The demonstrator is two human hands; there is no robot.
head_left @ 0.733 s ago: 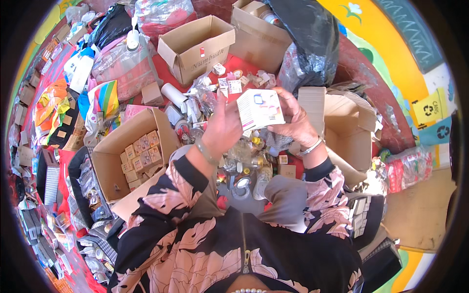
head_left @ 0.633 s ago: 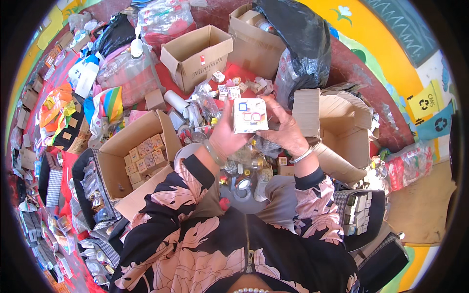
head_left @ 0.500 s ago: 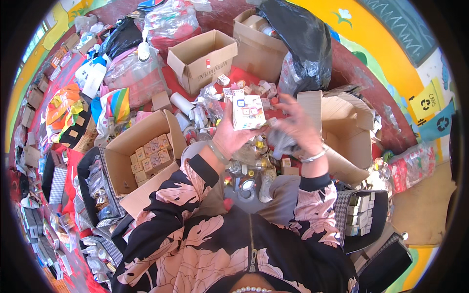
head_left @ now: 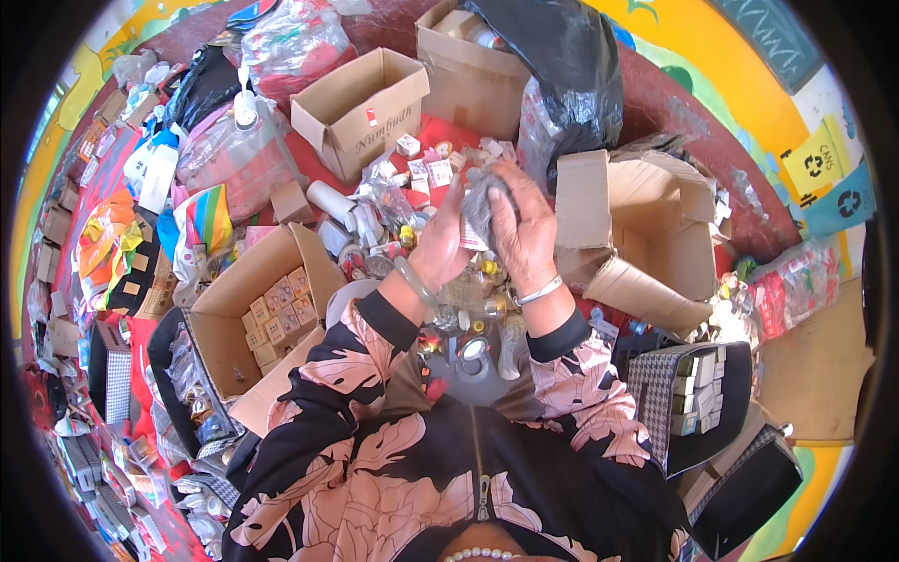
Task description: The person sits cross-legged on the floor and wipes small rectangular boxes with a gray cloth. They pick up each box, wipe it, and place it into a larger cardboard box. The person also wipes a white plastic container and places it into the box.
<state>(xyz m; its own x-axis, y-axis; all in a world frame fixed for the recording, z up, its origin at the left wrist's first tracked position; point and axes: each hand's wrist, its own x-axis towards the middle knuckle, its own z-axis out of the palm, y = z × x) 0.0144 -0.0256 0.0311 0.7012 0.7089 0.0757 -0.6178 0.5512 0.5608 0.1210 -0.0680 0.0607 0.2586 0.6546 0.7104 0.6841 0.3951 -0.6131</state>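
Observation:
Out in front of my chest, my left hand [head_left: 436,245] grips a small white box [head_left: 470,238] from its left side. My right hand [head_left: 526,225] is closed on a grey cloth [head_left: 481,200] and presses it over the box, so most of the box's printed face is hidden. Below the hands lies a jumble of small bottles, jars and lids [head_left: 473,314]. Loose small white boxes [head_left: 438,172] lie just beyond my left hand.
An open carton [head_left: 213,318] at the left holds several small boxes [head_left: 281,304]. Another open carton [head_left: 582,201] stands at the right, near a checked bin [head_left: 646,389] of small boxes. Farther off are a tall carton [head_left: 361,126] and a black plastic bag [head_left: 571,80].
My right hand has come left and down onto the white box with the grey cloth. The box's front, plain to see before, is now mostly covered. The view has shifted slightly.

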